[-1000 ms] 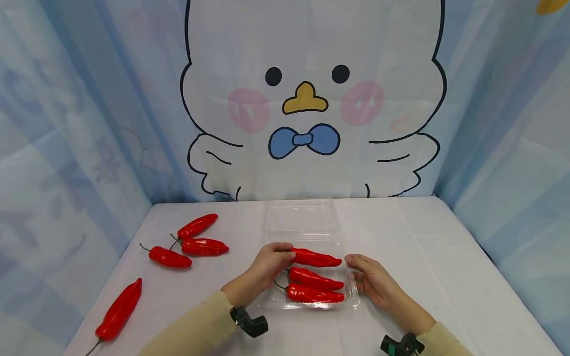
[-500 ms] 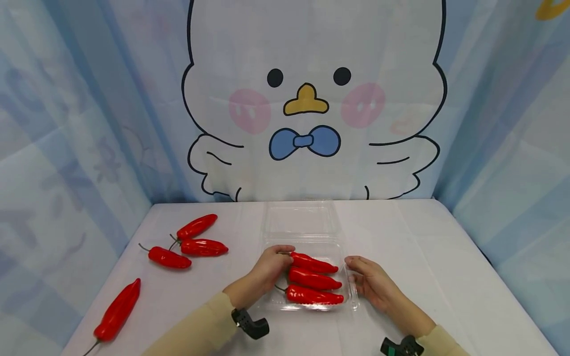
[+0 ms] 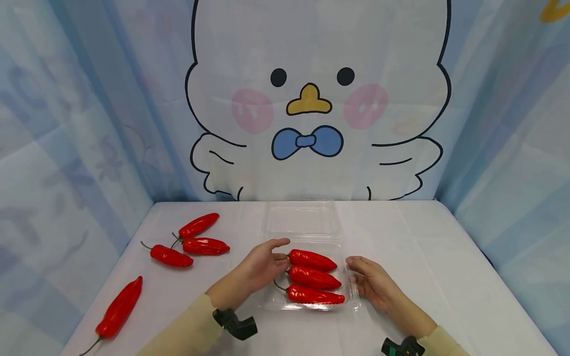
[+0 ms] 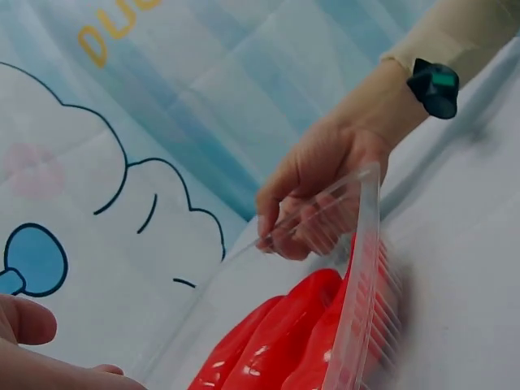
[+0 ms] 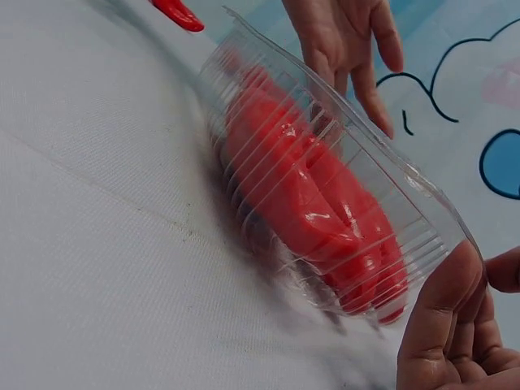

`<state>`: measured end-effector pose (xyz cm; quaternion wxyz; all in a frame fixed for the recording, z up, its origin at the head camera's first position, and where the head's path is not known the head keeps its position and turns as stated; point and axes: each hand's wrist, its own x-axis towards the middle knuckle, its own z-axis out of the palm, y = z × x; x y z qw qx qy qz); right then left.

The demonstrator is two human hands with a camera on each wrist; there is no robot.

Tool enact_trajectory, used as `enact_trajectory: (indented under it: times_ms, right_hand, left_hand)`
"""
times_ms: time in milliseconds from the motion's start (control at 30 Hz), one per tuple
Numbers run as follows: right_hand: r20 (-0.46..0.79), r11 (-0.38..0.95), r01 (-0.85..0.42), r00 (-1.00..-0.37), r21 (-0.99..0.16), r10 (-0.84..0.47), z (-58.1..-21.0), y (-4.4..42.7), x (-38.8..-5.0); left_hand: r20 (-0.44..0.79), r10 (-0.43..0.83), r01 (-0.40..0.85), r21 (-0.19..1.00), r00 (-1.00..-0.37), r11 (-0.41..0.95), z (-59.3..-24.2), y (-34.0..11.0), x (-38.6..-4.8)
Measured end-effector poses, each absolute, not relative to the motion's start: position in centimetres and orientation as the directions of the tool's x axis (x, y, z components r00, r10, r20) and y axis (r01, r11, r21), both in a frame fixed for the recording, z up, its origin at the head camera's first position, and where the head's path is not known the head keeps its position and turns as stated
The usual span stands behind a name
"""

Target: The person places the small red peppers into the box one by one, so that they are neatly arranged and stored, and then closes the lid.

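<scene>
Three red chili peppers lie side by side in a clear plastic clamshell box (image 3: 320, 244): a far one (image 3: 312, 259), a middle one (image 3: 314, 278) and a near one (image 3: 315, 294). My left hand (image 3: 258, 267) is at the box's left side, thumb and fingers apart, holding nothing, close to the far pepper's stem end. On the other side my right hand (image 3: 374, 283) pinches the box's right rim between thumb and fingers, as the right wrist view also shows with the ribbed box wall (image 5: 422, 236). The hinged lid (image 3: 301, 219) lies folded back behind the box.
On the left of the white table (image 3: 423, 257) lie more red peppers: a back one (image 3: 199, 225), one just in front (image 3: 206, 246), another beside it (image 3: 171, 256) and a larger one (image 3: 119, 307) near the front left. A printed curtain (image 3: 311, 173) stands behind.
My left hand lowered the far pepper into the box beside the other two, then let go and drew back slightly left, fingers spreading. The right hand stayed at the rim.
</scene>
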<state>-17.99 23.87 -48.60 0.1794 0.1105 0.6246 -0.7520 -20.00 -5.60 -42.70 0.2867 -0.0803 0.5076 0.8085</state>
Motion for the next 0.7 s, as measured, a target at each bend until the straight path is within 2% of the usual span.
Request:
enact_trajectory:
  times_ms: [133, 333, 700]
  right_hand:
    - [-0.389, -0.153, 0.406, -0.912, -0.901, -0.134, -48.5, 23.9, -18.0]
    - [-0.388, -0.159, 0.407, -0.911, -0.899, -0.139, -48.5, 23.8, -18.0]
    - [-0.401, -0.135, 0.412, -0.91, -0.901, -0.104, -48.4, 23.7, -18.0]
  left_hand:
    - [-0.388, 0.435, -0.546, 0.769, -0.812, -0.333, -42.1, -6.4, -19.6]
    - [-0.314, 0.462, -0.5, 0.788, -0.829, -0.36, -41.8, -7.9, -19.4]
    - [-0.277, 0.348, -0.386, 0.873, -0.896, -0.3, -41.7, -11.2, -19.6]
